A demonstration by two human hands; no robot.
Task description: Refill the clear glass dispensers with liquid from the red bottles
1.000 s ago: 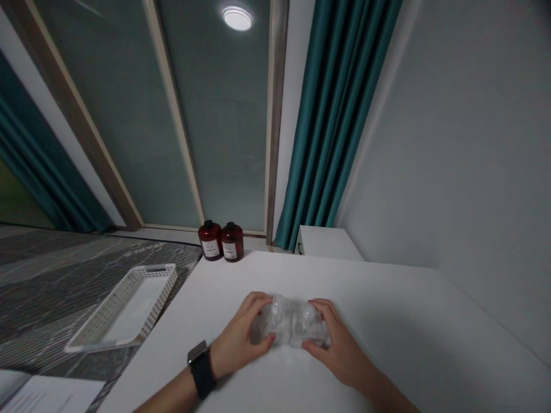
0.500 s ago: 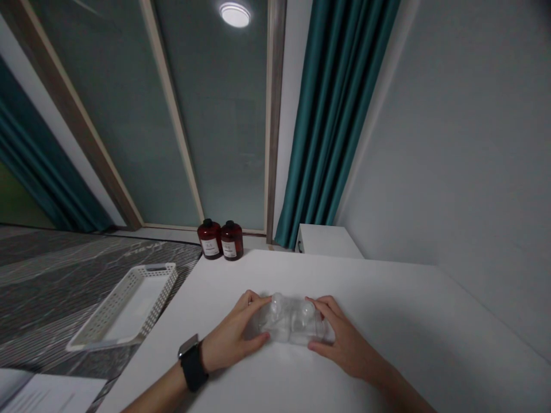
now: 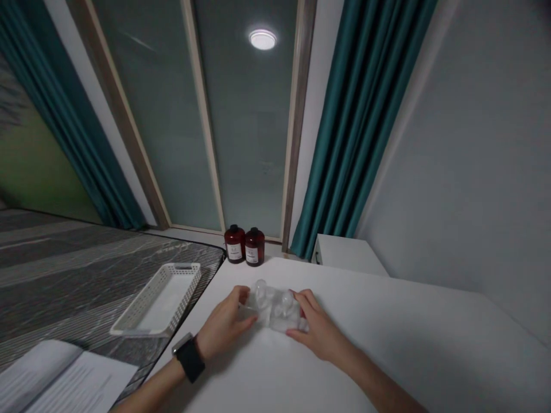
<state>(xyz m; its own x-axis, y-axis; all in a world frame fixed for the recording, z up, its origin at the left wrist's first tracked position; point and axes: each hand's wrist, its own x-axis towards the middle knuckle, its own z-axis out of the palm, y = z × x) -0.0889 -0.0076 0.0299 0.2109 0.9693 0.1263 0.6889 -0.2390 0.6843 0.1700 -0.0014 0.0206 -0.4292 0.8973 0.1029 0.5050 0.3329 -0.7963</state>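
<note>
1. The clear plastic pack (image 3: 273, 303), with two rounded domes on top, lies on the white table (image 3: 387, 344), near its left edge and in front of the person. The left hand (image 3: 221, 331), which wears a black watch (image 3: 187, 358) at the wrist, closes around the pack's left end. The right hand (image 3: 316, 330) closes around its right end. Both have fingers over the far side and thumbs on the near side.
2. The thin shell looks soft, so a hard squeeze from both ends could buckle it or dent a dome.
3. The plastic also looks slick. If one hand pulls harder than the other, the pack could twist out of the grip and skid across the smooth table.
4. A skid to the left could carry it off the table edge toward the white basket (image 3: 159, 298) and the papers (image 3: 64, 381). The two dark red bottles (image 3: 244, 245) stand well behind and seem out of harm's way.
5. Compared with half a second ago, both hands keep the same clasp on the pack's ends, but the arms reach further out and the pack sits further up the table.
6. The view has swung as well: more of the papers shows at the lower left, and the bottles and basket now sit further right in the picture.
</note>
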